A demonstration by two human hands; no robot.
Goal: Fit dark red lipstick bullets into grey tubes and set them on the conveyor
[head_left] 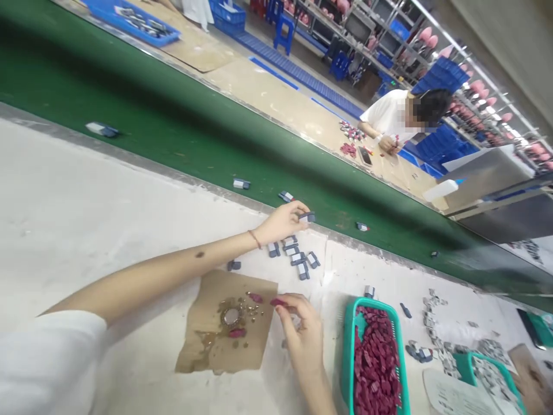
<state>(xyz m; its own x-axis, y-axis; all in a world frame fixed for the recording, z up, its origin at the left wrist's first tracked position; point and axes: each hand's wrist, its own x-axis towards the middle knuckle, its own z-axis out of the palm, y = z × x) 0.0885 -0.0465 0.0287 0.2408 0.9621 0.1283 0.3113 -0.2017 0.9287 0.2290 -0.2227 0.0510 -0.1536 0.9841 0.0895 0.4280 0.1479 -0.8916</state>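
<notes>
My left hand [283, 222] is stretched out to the near edge of the green conveyor belt [173, 147]. Its fingers are closed on a small dark-blue and white plastic part [307, 217]. My right hand [305, 334] pinches a small maroon plastic piece [277, 302] at the right edge of a brown cardboard sheet [194, 323]. On that cardboard lie a small round dish [231, 316], scattered tiny brass-coloured bits [254, 311] and two more maroon pieces, one being this piece [237, 333]. Several similar blue and white parts [297, 257] sit below my left hand.
A green basket [349, 357] full of maroon pieces stands right of my right hand. Another green basket [464, 369] holds white parts at the lower right. More blue and white parts lie on the belt. Across it, a person in a white shirt [384, 112] handles small parts.
</notes>
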